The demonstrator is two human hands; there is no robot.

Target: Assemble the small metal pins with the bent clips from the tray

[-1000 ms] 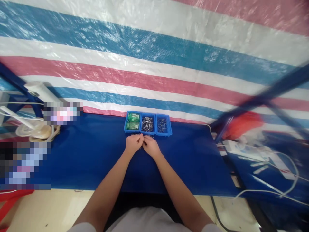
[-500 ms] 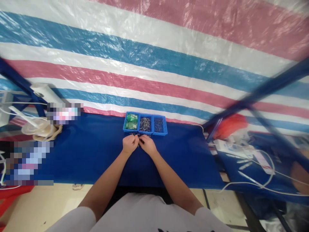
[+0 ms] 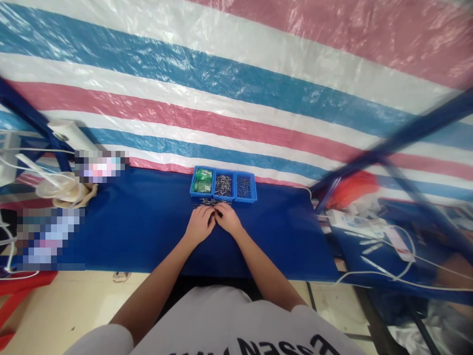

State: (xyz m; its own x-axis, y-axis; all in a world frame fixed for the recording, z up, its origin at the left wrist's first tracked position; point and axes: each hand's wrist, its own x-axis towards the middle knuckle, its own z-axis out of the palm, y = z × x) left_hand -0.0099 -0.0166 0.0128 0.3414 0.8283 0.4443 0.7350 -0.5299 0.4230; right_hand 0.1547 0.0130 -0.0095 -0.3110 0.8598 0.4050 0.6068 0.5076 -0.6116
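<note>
A loose pile of small thin metal pieces, like screws or nails, lies on the blue table just in front of the bins. My left hand is at the pile's near edge, fingers curled together and pointing down. Close beside it, my right hand is closed, with thumb and fingertips drawn towards the left fingers. Whatever the fingertips hold is hidden. Behind the pile stand three joined blue bins: the left bin holds green packets, the middle bin many metal pieces, and the right bin fewer thin ones.
The blue table runs left to right before a striped plastic sheet. To the left are a plastic cup and a white cylinder. Cables and a white box lie on the right-hand table, where blurred skin shows at the edge.
My left hand has turned flatter and shifted slightly nearer me, so more of the loose pile shows. My right hand stays close beside it. The view has tilted slightly.
</note>
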